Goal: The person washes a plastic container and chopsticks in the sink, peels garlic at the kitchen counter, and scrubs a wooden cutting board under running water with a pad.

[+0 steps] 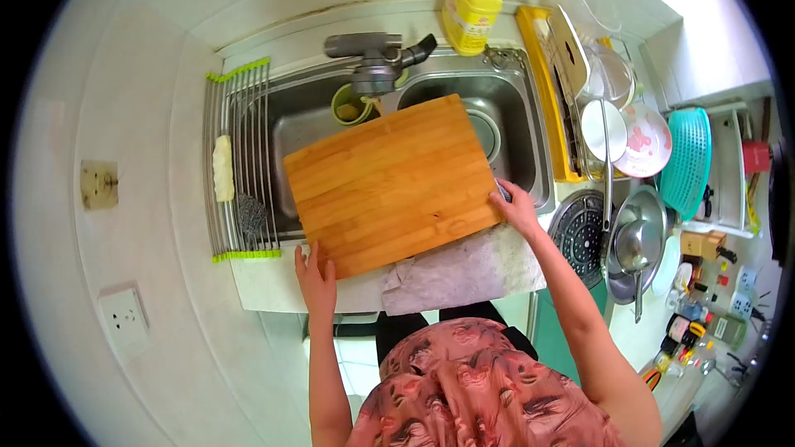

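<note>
A wooden cutting board (393,178) lies tilted over the double sink (542,174), hiding much of both basins. At its lower left corner, my left hand (317,277) holds the edge, fingers pointing up along the side. My right hand (519,209) grips the board's right edge near the lower right corner; a small patterned bit shows at those fingers, too small to name. Just below the board a greyish cloth (451,273) is spread over the counter's front edge. Behind the board stands the faucet (377,66).
On the left, a roll-up drying rack (244,157) carries a steel scourer (251,217). A yellow pump bottle (472,4) stands behind the sink. To the right are a dish rack (538,99), a teal basket (686,161) and a metal bowl (650,223) with a ladle (638,250).
</note>
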`<state>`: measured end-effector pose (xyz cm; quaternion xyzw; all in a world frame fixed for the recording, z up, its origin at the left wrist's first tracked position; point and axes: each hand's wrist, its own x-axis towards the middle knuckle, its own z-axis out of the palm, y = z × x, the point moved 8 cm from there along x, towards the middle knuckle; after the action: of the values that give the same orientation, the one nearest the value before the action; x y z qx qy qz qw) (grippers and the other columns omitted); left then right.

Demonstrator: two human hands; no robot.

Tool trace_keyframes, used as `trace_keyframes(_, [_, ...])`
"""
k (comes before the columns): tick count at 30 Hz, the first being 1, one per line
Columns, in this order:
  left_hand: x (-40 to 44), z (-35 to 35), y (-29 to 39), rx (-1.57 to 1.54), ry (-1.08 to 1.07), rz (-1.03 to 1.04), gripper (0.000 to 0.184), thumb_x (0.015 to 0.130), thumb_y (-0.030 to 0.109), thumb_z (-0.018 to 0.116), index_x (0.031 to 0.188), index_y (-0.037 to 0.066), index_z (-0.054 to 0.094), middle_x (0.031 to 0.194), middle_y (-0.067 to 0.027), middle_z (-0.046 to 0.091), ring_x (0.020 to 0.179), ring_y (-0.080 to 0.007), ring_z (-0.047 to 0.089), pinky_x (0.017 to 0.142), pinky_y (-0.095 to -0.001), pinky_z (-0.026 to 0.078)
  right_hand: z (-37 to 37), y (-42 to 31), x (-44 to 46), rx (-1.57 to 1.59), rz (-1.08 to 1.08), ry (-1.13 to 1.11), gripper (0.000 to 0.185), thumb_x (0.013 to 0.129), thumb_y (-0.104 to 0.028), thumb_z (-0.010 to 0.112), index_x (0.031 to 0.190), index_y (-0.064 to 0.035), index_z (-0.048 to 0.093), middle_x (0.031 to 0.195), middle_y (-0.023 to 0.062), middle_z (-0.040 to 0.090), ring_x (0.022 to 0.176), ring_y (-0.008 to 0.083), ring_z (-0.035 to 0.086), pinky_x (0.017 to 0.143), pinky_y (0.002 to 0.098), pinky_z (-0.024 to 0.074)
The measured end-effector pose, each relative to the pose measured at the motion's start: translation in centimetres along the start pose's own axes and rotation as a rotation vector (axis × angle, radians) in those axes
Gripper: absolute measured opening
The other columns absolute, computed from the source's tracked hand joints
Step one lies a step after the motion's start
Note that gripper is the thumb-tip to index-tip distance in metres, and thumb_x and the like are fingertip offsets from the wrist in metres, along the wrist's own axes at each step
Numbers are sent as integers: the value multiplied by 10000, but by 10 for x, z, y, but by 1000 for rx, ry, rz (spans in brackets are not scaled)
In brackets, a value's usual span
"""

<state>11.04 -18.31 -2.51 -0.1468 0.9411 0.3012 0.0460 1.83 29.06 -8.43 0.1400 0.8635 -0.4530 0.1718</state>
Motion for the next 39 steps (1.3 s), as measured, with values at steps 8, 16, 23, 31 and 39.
trace_keyframes(8, [-14,-26,-31,-468,-119,-329,466,910,155,686,1350,23,606,1048,-128,710,916,-175,651,829,-294,513,-45,-115,-37,101,-225,-53,619,892,-192,733,1446,-34,505,1398,96,591,1257,182,545,1082,301,401])
trace_keyframes(16, [-17,-145,29,-567,-184,-223,382,949,121,663,1305,-13,627,1071,-54,704,961,-119,633,869,-255,502,-101,-196,-71,344,-44,-252,376,1001,-318,556,1229,-55,698,1184,54,702,1096,140,615,922,264,481])
trace_keyframes(23, [72,-194,76,-504,-200,-2,312,961,151,658,1252,43,628,910,-20,670,827,-78,592,772,-242,501,-107,-170,-25,485,41,-155,661,943,-706,462,1122,-100,657,867,-12,672,699,59,592,524,210,398])
trace_keyframes(31, [117,-196,93,-463,-191,43,329,968,247,662,1212,28,632,841,-35,676,741,-89,604,704,-245,504,-107,-191,-10,578,47,-79,609,929,-693,506,1035,-106,629,810,-1,663,669,81,617,485,206,381])
trace_keyframes(39, [115,-196,91,-440,-144,123,315,944,156,686,1223,20,628,933,-53,697,841,-112,636,778,-260,515,-116,-172,2,113,-21,-95,345,980,-355,636,1192,-84,666,890,-29,667,754,40,557,641,204,455])
